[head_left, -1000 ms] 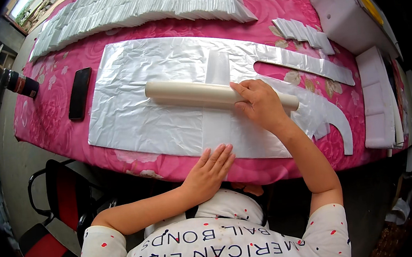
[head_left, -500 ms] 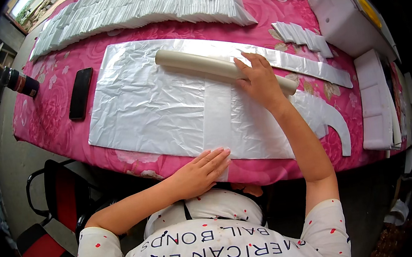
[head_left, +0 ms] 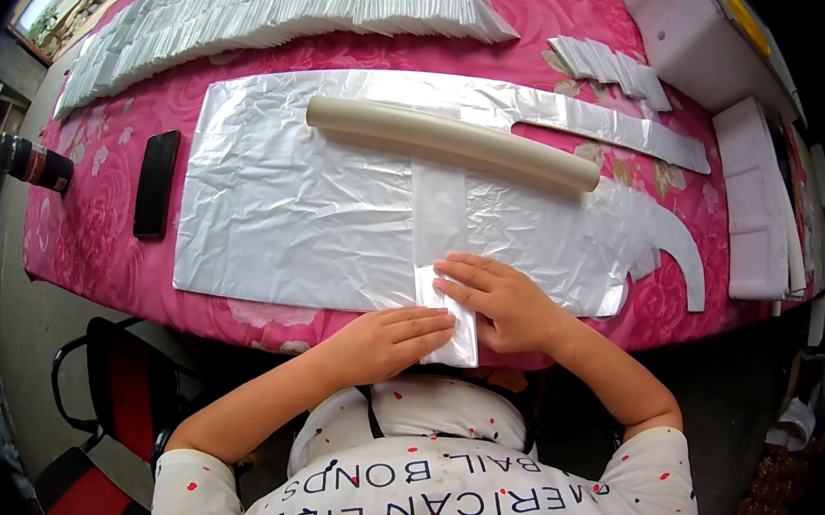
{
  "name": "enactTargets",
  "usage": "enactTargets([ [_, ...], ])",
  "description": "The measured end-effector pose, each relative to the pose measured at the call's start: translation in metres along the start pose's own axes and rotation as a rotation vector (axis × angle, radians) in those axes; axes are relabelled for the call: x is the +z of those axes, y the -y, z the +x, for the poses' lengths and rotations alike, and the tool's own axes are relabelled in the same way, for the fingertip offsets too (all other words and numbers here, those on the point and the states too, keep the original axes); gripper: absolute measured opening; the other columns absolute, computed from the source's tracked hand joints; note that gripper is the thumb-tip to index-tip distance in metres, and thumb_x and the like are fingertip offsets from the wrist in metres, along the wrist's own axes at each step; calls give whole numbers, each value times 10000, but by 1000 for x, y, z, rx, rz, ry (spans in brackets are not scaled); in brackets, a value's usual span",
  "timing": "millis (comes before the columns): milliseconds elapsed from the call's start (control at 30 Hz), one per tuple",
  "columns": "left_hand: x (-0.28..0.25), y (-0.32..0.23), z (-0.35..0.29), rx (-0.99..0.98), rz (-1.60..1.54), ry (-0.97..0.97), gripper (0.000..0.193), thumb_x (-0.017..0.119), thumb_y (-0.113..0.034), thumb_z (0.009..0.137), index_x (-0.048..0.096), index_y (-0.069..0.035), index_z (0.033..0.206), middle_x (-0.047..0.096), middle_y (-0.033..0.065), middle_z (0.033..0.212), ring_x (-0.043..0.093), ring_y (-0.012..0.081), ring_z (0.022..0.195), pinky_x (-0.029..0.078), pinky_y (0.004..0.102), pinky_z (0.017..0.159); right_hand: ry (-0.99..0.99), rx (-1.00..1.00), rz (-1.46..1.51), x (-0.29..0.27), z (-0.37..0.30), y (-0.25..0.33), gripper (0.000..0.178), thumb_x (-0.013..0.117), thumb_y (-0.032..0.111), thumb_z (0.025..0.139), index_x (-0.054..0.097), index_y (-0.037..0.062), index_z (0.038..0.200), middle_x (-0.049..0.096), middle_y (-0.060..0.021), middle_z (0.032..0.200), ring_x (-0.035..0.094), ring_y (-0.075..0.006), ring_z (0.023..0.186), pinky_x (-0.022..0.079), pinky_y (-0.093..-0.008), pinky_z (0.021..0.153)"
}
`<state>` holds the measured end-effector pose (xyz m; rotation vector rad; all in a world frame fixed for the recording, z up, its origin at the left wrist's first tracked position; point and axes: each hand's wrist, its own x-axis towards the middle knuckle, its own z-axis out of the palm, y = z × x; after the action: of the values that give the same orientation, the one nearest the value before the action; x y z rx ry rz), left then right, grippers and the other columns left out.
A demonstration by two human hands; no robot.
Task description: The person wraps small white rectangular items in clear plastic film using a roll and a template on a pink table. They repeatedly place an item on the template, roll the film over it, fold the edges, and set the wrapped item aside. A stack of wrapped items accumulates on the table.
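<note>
A stack of white plastic bags [head_left: 296, 199] lies flat on the table, with handle-like strips at its right end. Across its upper part rests a long cream tube [head_left: 451, 141], touched by neither hand. At the near edge, one bag folded into a narrow packet [head_left: 464, 347] lies between my hands. My left hand [head_left: 391, 342] is flat, fingers together and stretched over the packet's left side. My right hand [head_left: 506, 300] presses with outstretched fingers on its upper right side. A paler folded band [head_left: 439, 204] runs up from the packet toward the tube.
Rows of folded white bags [head_left: 286, 9] fill the far side; a smaller row [head_left: 609, 71] lies at right. A black phone [head_left: 156, 184] and dark bottle [head_left: 36, 162] are at left. White foam boxes [head_left: 754, 201] stand at the right edge. Chairs [head_left: 130, 393] stand at lower left.
My right hand has left the tube and come down to the near edge beside my left. The band's near end is now folded into a packet under both hands.
</note>
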<state>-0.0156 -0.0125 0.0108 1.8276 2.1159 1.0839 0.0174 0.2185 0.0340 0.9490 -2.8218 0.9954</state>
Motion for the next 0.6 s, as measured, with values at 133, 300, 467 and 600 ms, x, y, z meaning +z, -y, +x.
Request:
enactTargets([
  [133,-8,0,12,-16,107,-3,427,618,-101,724,543,-30,1138,504,122,1267,473,257,1189,386,392,996,-150,16,-129,11,-5,-8,422,593,-22,661,592,32,1080,572,-109,1137,537,-275,1072,451,-360,899],
  [300,1,10,16,-204,312,-74,460,631,-122,702,549,-36,1146,514,120,1251,486,253,1169,401,391,963,-256,31,-150,12,0,-7,307,629,9,662,636,29,968,612,-85,1025,575,-240,930,488,-338,795],
  [467,-2,13,28,-251,246,-203,416,618,-81,704,570,-31,1114,609,114,1072,583,278,987,457,381,843,-286,123,-40,10,0,-8,261,641,-3,672,653,51,927,635,-69,915,583,-235,824,498,-342,712],
  [600,-3,16,35,-316,190,-276,374,606,-67,723,582,-39,1096,637,116,950,602,279,890,468,373,762,-322,248,65,9,5,-14,181,632,27,716,655,51,894,629,-98,817,580,-269,737,484,-349,646],
])
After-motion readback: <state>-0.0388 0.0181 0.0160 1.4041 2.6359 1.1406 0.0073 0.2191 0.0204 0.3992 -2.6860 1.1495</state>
